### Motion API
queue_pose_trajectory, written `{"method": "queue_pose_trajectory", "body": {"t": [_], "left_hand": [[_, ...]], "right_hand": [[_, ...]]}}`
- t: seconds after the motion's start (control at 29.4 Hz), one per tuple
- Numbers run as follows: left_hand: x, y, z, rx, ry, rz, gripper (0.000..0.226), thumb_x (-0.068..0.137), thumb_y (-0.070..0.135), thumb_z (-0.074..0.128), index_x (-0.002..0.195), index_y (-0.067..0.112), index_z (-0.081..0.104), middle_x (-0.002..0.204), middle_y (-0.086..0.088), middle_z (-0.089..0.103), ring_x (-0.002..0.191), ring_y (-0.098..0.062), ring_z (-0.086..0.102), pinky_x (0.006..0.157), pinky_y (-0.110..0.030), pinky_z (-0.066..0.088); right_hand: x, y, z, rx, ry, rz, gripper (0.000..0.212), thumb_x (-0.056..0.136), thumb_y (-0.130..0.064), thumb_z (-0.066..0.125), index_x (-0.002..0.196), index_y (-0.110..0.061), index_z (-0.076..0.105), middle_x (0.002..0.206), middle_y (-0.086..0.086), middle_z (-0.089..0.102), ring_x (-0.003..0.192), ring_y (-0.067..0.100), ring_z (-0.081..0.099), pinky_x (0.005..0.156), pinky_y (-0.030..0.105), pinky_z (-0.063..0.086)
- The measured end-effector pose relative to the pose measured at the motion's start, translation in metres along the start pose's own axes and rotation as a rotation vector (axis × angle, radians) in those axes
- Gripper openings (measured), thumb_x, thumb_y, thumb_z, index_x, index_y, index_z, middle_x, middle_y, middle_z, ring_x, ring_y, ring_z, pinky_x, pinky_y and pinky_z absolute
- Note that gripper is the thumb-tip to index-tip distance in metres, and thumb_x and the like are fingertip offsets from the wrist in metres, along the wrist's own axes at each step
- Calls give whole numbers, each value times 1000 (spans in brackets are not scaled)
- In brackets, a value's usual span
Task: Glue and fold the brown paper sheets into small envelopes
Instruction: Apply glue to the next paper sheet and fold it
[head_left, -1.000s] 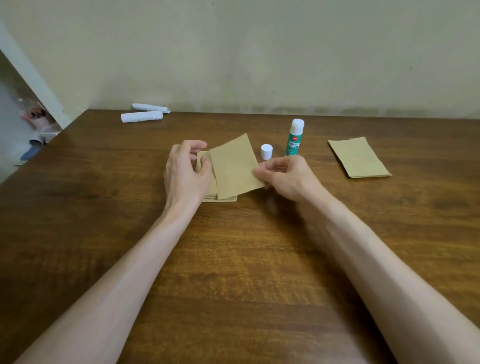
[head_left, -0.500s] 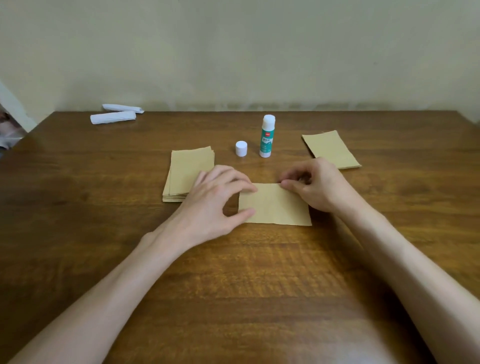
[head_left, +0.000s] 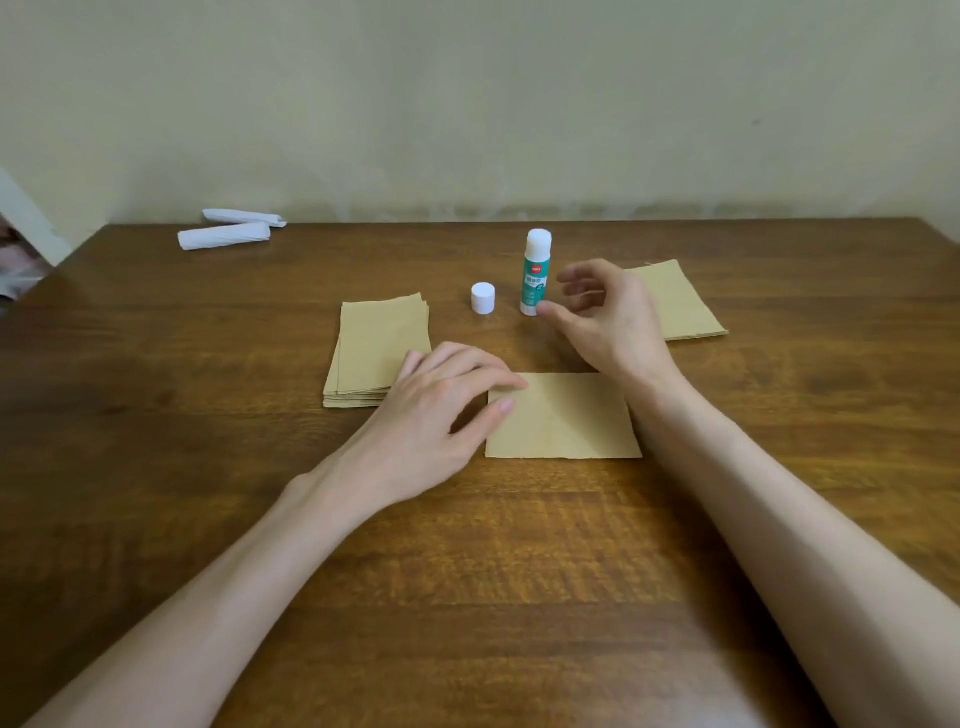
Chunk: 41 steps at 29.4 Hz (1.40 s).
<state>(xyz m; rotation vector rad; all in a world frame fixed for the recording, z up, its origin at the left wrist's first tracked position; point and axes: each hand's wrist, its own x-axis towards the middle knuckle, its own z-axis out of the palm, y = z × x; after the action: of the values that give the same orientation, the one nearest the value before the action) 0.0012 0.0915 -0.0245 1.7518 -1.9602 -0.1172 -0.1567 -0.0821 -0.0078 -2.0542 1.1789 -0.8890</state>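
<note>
Now one brown sheet (head_left: 571, 421) lies flat on the table (head_left: 467, 571), with the left hand (head_left: 431, 410) on it and the right hand (head_left: 608, 317) by the glue stick (head_left: 535, 275).
The left fingers lie nearly straight and press the sheet's left edge. The right hand hovers empty just beside the upright glue stick, thumb and fingers apart; I cannot tell whether they touch. A white cap (head_left: 483, 298) stands left of the stick. A stack of brown sheets (head_left: 379, 348) lies beyond the left hand, another brown pile (head_left: 680, 306) beyond the right.

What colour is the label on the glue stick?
The glue stick label is green; head view shows it.
</note>
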Motion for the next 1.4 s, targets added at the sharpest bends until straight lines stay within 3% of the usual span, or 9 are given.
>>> {"method": "queue_pose_trajectory", "body": {"t": [0.14, 0.31, 0.54, 0.61, 0.71, 0.85, 0.99, 1.12, 1.4], "left_hand": [[0, -4, -2, 21, 14, -22, 36, 99, 51, 57, 131, 36, 65, 128, 23, 58, 128, -2, 45, 105, -34, 32], [0, -6, -4, 65, 21, -29, 42, 98, 59, 55, 131, 36, 65, 131, 22, 54, 131, -2, 41, 106, -31, 30], [-2, -13, -6, 120, -10, -57, 57, 89, 74, 50, 133, 41, 63, 138, 19, 48, 138, -6, 34, 109, -35, 27], [-2, -14, -6, 111, -18, -74, 60, 85, 78, 49, 132, 43, 62, 139, 19, 47, 139, -7, 31, 110, -37, 26], [-2, -13, -5, 117, -47, -89, 65, 82, 83, 47, 134, 45, 61, 143, 19, 44, 142, -8, 27, 112, -38, 24], [-2, -11, -3, 120, -61, -104, 69, 79, 86, 45, 134, 46, 60, 142, 19, 44, 142, -8, 26, 112, -41, 25], [-2, -10, -1, 131, -46, -109, 71, 78, 88, 46, 133, 45, 59, 141, 21, 45, 140, -7, 28, 108, -39, 27], [0, -10, 0, 145, -37, -93, 75, 79, 87, 47, 135, 40, 62, 142, 23, 48, 139, -5, 30, 103, -34, 25], [1, -8, -1, 130, -39, -93, 82, 77, 88, 47, 136, 34, 64, 140, 19, 54, 137, -2, 32, 100, -31, 22]], "right_hand": [[16, -4, 18, 62, -7, 46, 57, 82, -45, 88, 129, -20, 69, 119, -4, 70, 108, 11, 64, 96, 32, 55], [23, -6, 26, 56, 15, 30, 41, 88, -42, 85, 120, -17, 75, 110, -8, 72, 112, 12, 63, 102, 40, 52], [3, -16, -8, 126, -64, -21, 45, 92, -47, 78, 126, -18, 70, 112, -6, 75, 101, 4, 69, 87, 24, 57], [-10, -13, -21, 253, -63, 6, 37, 88, -53, 80, 111, -24, 78, 98, -11, 75, 91, 2, 67, 80, 25, 53], [-27, -7, -34, 494, -150, 116, 50, 75, -60, 88, 104, -19, 82, 97, -4, 76, 94, 13, 65, 90, 38, 52], [-39, -3, -39, 653, -240, 95, 56, 75, -45, 92, 109, -3, 76, 101, -2, 75, 96, 15, 66, 90, 35, 47], [-53, -12, -37, 554, -315, -58, 24, 90, -24, 82, 111, -12, 79, 110, -1, 80, 105, 15, 75, 90, 29, 58], [-56, -13, -28, 336, -421, -279, 22, 92, -23, 80, 111, -11, 78, 108, -1, 80, 104, 16, 76, 97, 33, 58], [-59, -10, -15, 223, -486, -357, 19, 95, -20, 79, 113, -15, 77, 108, -6, 79, 103, 19, 73, 91, 40, 57]]}}
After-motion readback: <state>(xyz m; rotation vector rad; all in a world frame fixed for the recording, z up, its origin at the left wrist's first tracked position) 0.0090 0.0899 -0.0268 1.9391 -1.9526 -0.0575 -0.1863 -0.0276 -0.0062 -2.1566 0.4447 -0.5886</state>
